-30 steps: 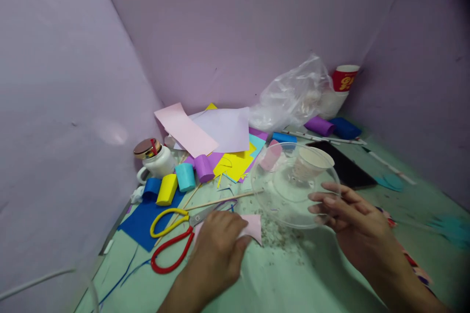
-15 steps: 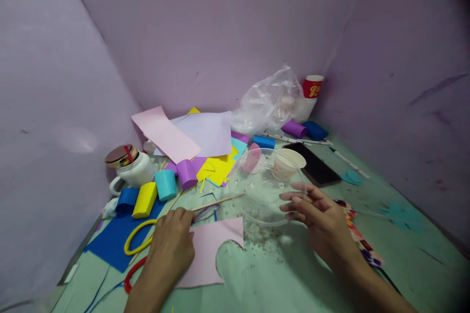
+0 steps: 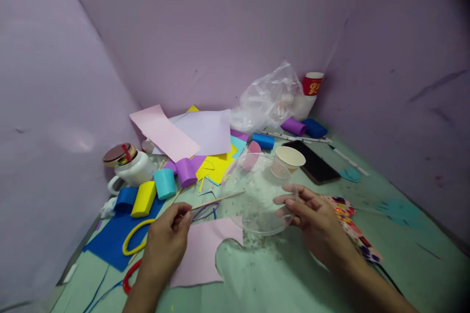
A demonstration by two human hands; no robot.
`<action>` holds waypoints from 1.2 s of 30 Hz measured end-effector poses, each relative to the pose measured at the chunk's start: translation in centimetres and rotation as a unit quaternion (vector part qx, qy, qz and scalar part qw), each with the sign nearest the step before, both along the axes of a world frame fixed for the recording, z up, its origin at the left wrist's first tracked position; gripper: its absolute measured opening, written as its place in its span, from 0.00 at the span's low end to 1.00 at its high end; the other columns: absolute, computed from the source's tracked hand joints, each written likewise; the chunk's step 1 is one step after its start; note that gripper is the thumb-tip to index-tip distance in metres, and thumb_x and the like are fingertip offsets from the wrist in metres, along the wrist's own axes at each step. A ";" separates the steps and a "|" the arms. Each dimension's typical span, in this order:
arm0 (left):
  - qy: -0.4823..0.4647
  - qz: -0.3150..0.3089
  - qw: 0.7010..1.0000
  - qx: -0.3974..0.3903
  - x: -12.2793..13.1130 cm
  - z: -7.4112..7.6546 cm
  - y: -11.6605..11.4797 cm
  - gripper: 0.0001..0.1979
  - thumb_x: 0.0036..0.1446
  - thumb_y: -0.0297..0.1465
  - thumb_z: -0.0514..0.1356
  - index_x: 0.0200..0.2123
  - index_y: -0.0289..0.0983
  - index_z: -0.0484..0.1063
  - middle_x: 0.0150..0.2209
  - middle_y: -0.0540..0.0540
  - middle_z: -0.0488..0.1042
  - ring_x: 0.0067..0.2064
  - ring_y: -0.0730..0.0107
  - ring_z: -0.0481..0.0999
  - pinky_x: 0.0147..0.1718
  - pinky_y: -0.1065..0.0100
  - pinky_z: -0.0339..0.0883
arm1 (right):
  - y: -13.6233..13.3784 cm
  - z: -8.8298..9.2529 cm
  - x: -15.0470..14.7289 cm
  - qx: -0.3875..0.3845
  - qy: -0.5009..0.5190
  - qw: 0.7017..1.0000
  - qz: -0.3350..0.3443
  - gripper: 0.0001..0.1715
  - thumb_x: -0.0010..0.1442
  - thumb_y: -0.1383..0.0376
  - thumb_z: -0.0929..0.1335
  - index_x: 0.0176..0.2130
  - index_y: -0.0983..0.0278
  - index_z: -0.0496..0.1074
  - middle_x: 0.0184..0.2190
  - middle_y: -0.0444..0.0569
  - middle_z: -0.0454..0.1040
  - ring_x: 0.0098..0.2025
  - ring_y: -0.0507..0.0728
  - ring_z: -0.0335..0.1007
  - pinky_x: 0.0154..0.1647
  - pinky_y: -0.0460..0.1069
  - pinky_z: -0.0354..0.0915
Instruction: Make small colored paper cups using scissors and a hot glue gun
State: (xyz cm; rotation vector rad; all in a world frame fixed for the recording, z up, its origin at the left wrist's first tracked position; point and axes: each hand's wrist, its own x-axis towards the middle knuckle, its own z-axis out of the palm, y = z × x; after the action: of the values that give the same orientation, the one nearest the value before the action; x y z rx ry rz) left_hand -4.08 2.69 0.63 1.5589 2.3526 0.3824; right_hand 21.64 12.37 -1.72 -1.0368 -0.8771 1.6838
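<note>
My right hand (image 3: 316, 217) grips the near right rim of a clear plastic bowl (image 3: 257, 195), tilted just above the green tabletop (image 3: 286, 279). Grey crumbs (image 3: 264, 242) lie scattered under and below the bowl. My left hand (image 3: 167, 242) rests on the left edge of a pink paper sheet (image 3: 200, 254) with a curved cut in its right side; its fingers are curled, pinching at something thin I cannot make out beside a wooden stick (image 3: 216, 200). Yellow and red scissors (image 3: 132, 249) lie partly under my left wrist.
Paper rolls in blue, yellow (image 3: 144, 199), teal and purple lie left of centre by a white jar (image 3: 128, 166). Coloured sheets (image 3: 183, 132), a plastic bag (image 3: 270, 100), paper cups (image 3: 288, 159), a phone (image 3: 316, 166) and patterned paper (image 3: 348, 225) crowd the back. Purple walls enclose three sides.
The view shifted, and the pink sheet that was folded under my left hand now lies spread out. My left hand slid to its left edge. The right hand brought the bowl slightly nearer and lower.
</note>
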 end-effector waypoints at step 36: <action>-0.533 0.104 0.831 0.119 4.6 -0.6 -0.8 0.12 0.49 0.41 0.60 0.25 0.37 0.73 0.21 0.49 0.71 0.20 0.75 0.66 0.16 0.74 0.58 | -2.8 1.7 3.0 0.303 -0.152 0.936 -0.096 0.08 0.52 0.69 0.71 0.28 0.55 0.76 0.32 0.45 0.80 0.39 0.60 0.75 0.45 0.56 0.69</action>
State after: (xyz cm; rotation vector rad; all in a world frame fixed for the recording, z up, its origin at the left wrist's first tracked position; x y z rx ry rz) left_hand 0.49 1.84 -0.01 0.7599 1.5668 1.2477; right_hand 24.59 9.53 -0.07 -0.9175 -1.3422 0.9922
